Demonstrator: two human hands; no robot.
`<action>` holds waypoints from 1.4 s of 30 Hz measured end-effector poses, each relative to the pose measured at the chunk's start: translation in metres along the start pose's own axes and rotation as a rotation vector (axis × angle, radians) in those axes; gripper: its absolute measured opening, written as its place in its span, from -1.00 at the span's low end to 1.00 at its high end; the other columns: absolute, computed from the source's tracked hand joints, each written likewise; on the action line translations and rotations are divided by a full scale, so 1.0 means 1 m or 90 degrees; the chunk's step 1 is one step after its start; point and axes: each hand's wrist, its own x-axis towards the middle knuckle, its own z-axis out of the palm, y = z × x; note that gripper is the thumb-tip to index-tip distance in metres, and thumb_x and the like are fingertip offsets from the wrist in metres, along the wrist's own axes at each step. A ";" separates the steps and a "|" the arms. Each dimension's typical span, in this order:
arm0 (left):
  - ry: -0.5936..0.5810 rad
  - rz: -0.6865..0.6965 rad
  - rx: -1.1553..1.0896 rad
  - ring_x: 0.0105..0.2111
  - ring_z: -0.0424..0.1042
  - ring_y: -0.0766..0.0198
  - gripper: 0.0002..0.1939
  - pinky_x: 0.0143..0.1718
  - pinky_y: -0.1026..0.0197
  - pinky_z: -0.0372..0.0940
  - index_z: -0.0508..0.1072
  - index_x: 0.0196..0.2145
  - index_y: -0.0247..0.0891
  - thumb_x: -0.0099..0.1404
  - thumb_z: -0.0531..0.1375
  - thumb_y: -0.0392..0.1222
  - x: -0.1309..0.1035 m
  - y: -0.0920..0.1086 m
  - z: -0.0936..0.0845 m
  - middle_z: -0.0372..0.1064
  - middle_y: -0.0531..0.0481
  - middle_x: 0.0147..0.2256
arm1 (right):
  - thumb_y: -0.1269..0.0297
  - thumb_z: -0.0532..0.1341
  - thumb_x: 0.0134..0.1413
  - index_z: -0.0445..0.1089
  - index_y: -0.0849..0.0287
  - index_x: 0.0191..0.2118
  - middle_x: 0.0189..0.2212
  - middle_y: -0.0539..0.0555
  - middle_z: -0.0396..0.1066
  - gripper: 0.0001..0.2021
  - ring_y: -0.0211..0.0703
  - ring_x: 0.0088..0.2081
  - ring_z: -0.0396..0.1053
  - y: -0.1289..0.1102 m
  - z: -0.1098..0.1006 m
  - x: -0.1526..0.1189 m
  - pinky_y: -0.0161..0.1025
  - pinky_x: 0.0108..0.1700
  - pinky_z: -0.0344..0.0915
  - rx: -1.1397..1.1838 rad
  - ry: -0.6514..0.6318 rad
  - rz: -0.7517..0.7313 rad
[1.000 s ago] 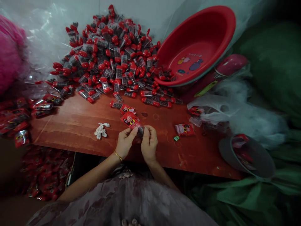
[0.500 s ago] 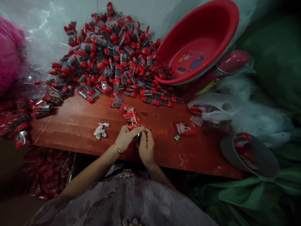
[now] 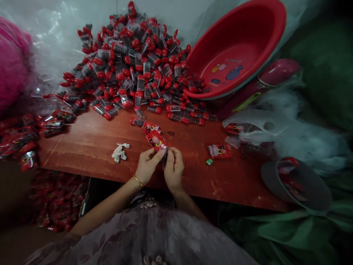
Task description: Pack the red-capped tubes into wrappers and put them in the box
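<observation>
Near the table's front edge, my left hand pinches the lower end of a red printed packet between thumb and fingers. A gold bracelet circles that wrist. My right hand is closed beside it, its fingertips on the same packet end, where a small dark part shows between the hands. Another red packet lies just beyond, next to a clear tube with a red cap. Beyond these rises a large heap of red-capped clear tubes with dark contents.
A red basin leans at the back right, beside a pink bottle. White crumpled scraps lie left of my hands. To the right are a flat packet, a plastic bag and a grey bin. Filled packets pile up left.
The held packet has tilted, its lower end now between both hands' fingertips. The whole view has shifted slightly, with the scene a little further right.
</observation>
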 end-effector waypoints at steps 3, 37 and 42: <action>0.028 -0.024 -0.053 -0.54 0.27 0.41 -0.67 -0.44 0.34 0.19 0.53 -0.46 -0.35 -0.12 0.38 -0.03 0.000 0.003 0.001 0.40 0.04 -0.53 | 0.24 0.01 0.20 0.27 0.16 -0.24 -0.38 0.03 0.39 -0.84 -0.28 -0.38 0.37 -0.002 -0.001 0.001 -0.34 -0.33 0.33 -0.012 -0.067 -0.031; -0.026 -0.131 -0.062 -0.78 0.18 0.44 -0.58 -0.85 0.35 0.07 0.51 -0.35 -0.39 -0.03 0.31 0.05 0.006 0.008 0.001 0.44 -0.04 -0.53 | 0.08 0.06 0.13 0.24 0.17 -0.40 -0.71 -0.14 0.18 -0.75 -0.40 -0.73 0.10 -0.008 -0.004 -0.006 -0.42 -0.69 0.05 0.050 -0.234 0.128; -0.038 -0.111 -0.049 -0.76 0.13 0.48 -0.60 -0.79 0.40 0.10 0.52 -0.34 -0.37 -0.09 0.35 -0.02 0.003 0.010 -0.008 0.33 0.07 -0.65 | 0.08 0.10 0.10 0.24 0.16 -0.43 -0.67 -0.13 0.23 -0.75 -0.41 -0.73 0.12 -0.003 -0.003 -0.002 -0.42 -0.69 0.06 0.107 -0.270 0.136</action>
